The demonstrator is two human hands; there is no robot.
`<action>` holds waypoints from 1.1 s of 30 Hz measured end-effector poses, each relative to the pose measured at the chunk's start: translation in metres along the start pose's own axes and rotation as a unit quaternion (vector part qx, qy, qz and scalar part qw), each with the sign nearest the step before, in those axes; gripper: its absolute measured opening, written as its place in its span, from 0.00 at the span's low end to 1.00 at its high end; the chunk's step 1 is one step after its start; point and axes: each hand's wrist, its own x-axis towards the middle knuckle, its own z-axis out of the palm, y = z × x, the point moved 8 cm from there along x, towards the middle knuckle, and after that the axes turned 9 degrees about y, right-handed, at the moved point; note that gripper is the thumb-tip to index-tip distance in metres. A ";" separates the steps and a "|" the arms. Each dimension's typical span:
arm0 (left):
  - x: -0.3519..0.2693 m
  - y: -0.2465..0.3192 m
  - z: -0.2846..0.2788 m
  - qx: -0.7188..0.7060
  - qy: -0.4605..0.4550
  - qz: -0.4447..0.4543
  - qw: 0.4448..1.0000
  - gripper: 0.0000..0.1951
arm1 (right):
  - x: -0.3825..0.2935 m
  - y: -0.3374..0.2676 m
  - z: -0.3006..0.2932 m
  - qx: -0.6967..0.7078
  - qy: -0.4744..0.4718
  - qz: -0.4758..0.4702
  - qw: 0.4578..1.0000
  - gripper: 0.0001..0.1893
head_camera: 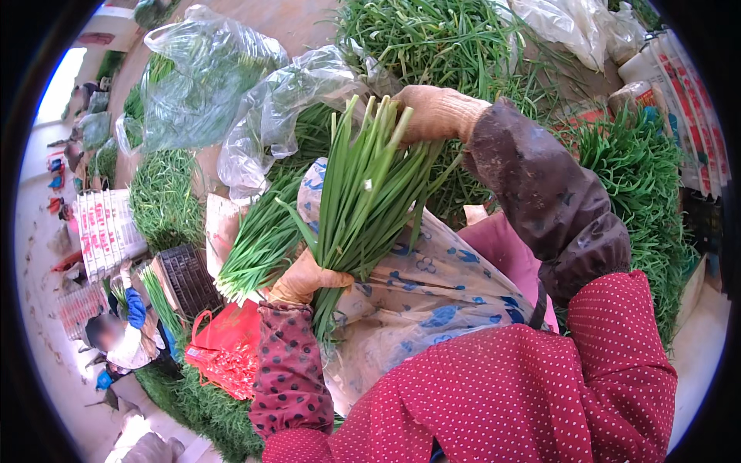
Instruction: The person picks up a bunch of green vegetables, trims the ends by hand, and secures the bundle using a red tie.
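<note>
My gloved left hand (pixel 307 279) grips a bundle of long green leafy stalks (pixel 365 202), like garlic chives, near its lower end. The pale cut ends point up and away from me. My gloved right hand (pixel 431 113) is at the top of the bundle, beside the cut ends; its fingers are partly hidden, so whether they grip stalks does not show. Beneath the bundle, a pale apron with blue prints (pixel 440 289) covers my lap. Another pile of stalks (pixel 266 231) lies just left of the bundle, its pale ends towards me.
Clear plastic bags (pixel 197 87) lie at the upper left. Heaps of greens stand ahead (pixel 428 40) and at the right (pixel 642 191). A red bag (pixel 231 347) holding red ties is beside my left forearm. White crates (pixel 107 231) and a co-worker (pixel 130 335) are farther left.
</note>
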 end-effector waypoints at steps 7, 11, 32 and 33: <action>0.001 0.012 0.009 -0.023 -0.046 0.024 0.998 0.25 | 0.006 0.001 0.000 -0.073 0.064 -0.108 0.989 0.14; 0.000 0.010 0.007 -0.017 -0.046 0.013 0.999 0.23 | -0.008 0.026 -0.063 -0.080 0.270 -0.089 0.955 0.15; -0.004 0.016 0.005 0.009 -0.016 -0.015 1.000 0.26 | -0.007 0.073 0.055 0.581 -0.158 0.036 0.798 0.24; -0.003 0.013 0.005 -0.001 -0.016 -0.023 1.000 0.26 | -0.009 0.071 0.049 0.574 -0.143 0.041 0.805 0.24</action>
